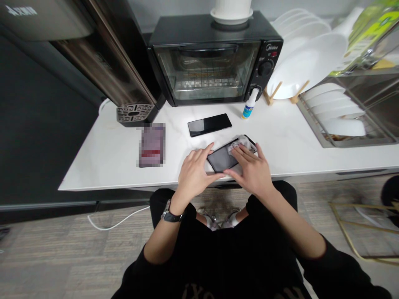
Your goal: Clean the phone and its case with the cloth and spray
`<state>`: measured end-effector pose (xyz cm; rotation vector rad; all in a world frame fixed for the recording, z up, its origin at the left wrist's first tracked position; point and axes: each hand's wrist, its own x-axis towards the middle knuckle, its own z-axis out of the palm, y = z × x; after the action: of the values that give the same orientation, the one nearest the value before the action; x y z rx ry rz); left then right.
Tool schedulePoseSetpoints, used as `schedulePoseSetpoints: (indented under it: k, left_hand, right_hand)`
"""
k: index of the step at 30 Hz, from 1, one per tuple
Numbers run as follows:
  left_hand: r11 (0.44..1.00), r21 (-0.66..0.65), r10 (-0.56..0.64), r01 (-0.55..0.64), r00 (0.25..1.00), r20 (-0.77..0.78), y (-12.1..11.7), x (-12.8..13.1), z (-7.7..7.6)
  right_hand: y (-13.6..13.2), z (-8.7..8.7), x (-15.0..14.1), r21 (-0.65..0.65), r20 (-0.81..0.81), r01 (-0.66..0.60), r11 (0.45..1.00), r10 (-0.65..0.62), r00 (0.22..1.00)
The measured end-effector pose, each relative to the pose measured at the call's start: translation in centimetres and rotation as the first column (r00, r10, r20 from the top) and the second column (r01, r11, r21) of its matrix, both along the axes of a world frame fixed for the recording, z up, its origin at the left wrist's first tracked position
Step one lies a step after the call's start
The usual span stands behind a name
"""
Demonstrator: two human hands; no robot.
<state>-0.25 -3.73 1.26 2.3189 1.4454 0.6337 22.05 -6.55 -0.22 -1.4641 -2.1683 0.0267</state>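
Head view — plates (330, 104) in dish rack (311, 124) — left hand (193, 176), right hand (251, 172) on phone (222, 160)

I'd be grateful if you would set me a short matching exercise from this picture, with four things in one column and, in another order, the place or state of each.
Things:
1. black phone
2. white bottle with a blue label
3. crumpled white cloth
4. black Midea toaster oven

Places or states:
A. At the back of the white counter, with a white saucer on top
B. Under the right hand, on a dark phone that the left hand touches
C. Lying flat, touched by neither hand
D. Standing upright

Pairs: 1-C, 2-D, 3-B, 4-A
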Motion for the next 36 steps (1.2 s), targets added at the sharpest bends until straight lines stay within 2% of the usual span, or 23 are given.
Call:
schedulePoseSetpoints:
  k: [3,5,7,9,11,12,14,16,18,20,23,25,27,29,31,32,34,36]
  left_hand:
    - [1.0,0.003,-0.016,0.016,1.0,0.008,0.0,-0.1,0.0]
    - [1.0,0.01,-0.015,0.015,1.0,0.012,-0.1,-0.2,0.0]
    - [1.0,0.016,-0.008,0.007,1.0,0.009,-0.1,-0.1,-0.1]
    - [1.0,0.017,-0.001,0.001,1.0,0.001,-0.1,0.0,-0.1]
    - [1.0,0.01,0.002,-0.002,1.0,-0.005,-0.1,0.0,0.0]
    - [1.0,0.006,0.001,-0.001,1.0,-0.003,-0.1,0.0,0.0]
    - [1.0,-0.002,-0.007,0.007,1.0,0.004,0.0,0.0,0.1]
    - [1.0,-0.01,-0.018,0.018,1.0,0.009,0.0,-0.1,0.1]
    - [1.0,-0.013,-0.028,0.028,1.0,0.014,0.0,-0.2,0.2]
    - [1.0,-0.007,-0.03,0.03,0.999,0.014,-0.1,-0.2,0.1]
    - [1.0,0.009,-0.018,0.018,1.0,-0.003,-0.1,-0.1,0.0]
    - [1.0,0.014,-0.012,0.013,1.0,-0.009,-0.1,-0.1,0.0]
    - [1.0,0.01,-0.019,0.02,1.0,-0.005,0.0,-0.1,0.0]
    - [1.0,-0.001,-0.03,0.03,1.0,-0.007,0.0,-0.1,0.0]
    - [0.999,-0.009,-0.036,0.036,0.999,-0.012,0.0,-0.2,0.1]
    - [0.999,-0.008,-0.038,0.038,0.999,-0.012,0.0,-0.2,0.1]
    - [0.999,0.003,-0.039,0.039,0.999,-0.008,-0.1,-0.2,0.2]
    - [0.999,0.014,-0.035,0.036,0.999,-0.007,-0.1,-0.2,0.2]
  right_hand:
    - [-1.6,0.2,-1.7,-0.036,-0.055,-0.233,0.972,0.231,0.971]
    - [-1.6,0.5,-1.4,-0.07,-0.065,-0.28,0.958,0.275,0.959]
    - [-0.6,0.6,0.1,-0.085,-0.033,-0.194,0.977,0.192,0.981]
    - [0.5,0.6,1.4,-0.059,0.004,-0.024,0.998,0.024,1.0]
    - [0.9,0.5,1.4,-0.023,0.007,0.129,0.991,-0.129,0.992]
    - [0.7,0.4,0.8,-0.016,-0.004,0.151,0.988,-0.151,0.989]
    - [-0.2,0.3,-1.3,-0.028,-0.033,0.06,0.998,-0.061,0.998]
    - [-1.3,0.4,-3.2,-0.048,-0.064,-0.1,0.994,0.097,0.993]
    - [-1.6,0.6,-3.6,-0.08,-0.082,-0.192,0.978,0.185,0.979]
    - [-0.8,0.7,-2.3,-0.093,-0.064,-0.131,0.987,0.125,0.99]
    - [1.1,0.5,0.6,-0.047,-0.02,0.101,0.994,-0.102,0.995]
    - [1.6,0.3,1.0,-0.011,-0.016,0.19,0.982,-0.191,0.982]
    - [0.9,0.1,-0.3,-0.013,-0.024,0.123,0.992,-0.123,0.992]
    - [-0.3,0.1,-2.3,-0.034,-0.047,-0.044,0.998,0.043,0.998]
    - [-1.1,0.2,-3.5,-0.062,-0.084,-0.188,0.98,0.182,0.98]
    - [-1.1,0.3,-3.5,-0.076,-0.097,-0.216,0.973,0.209,0.973]
    - [-0.4,0.5,-2.3,-0.092,-0.097,-0.176,0.98,0.167,0.981]
    - [1.0,0.5,-0.5,-0.085,-0.071,-0.054,0.995,0.048,0.996]
